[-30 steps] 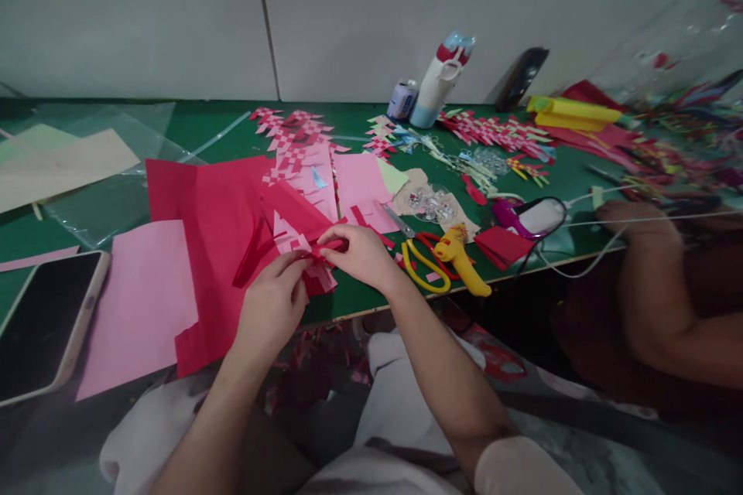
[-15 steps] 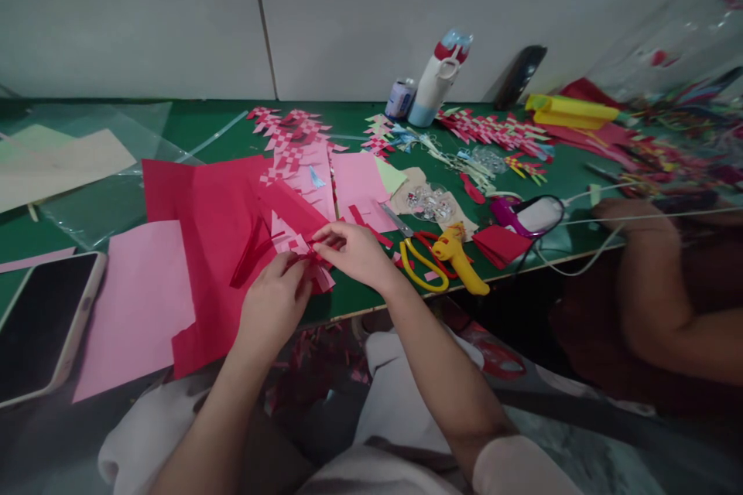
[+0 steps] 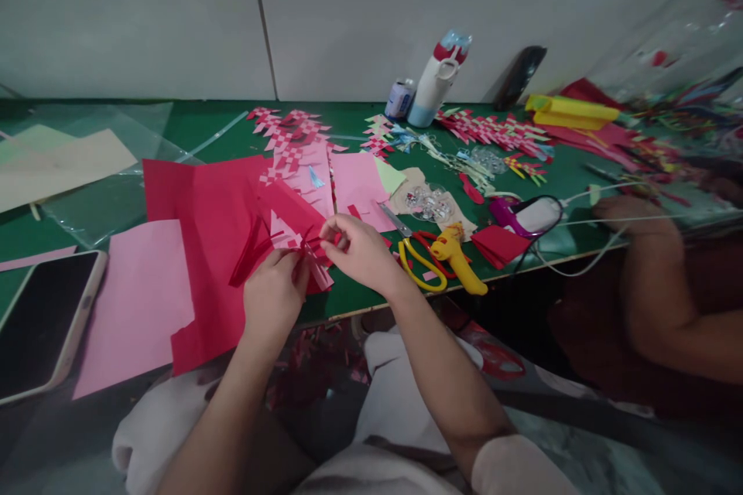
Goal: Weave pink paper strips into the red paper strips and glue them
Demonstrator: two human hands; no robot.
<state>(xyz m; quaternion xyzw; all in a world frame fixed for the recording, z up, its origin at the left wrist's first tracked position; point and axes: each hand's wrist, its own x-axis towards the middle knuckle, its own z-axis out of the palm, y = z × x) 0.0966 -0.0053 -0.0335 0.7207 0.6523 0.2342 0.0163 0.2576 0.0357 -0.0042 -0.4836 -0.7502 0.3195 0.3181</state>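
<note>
Pinching narrow red paper strips point(image 3: 311, 240) between left hand point(image 3: 272, 290) and right hand point(image 3: 363, 251) near the green table's point(image 3: 354, 292) front edge, we judged them light, bendy and easily creased or torn, best held flat by their ends.

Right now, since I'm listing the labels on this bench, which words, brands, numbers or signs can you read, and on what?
None can be read.
Small purplish container: markings on its side, too small and blurred to read.
Drink bottle: no lettering can be made out.
Phone: dark screen, no readable text.
Large red sheet: no print visible.
</note>
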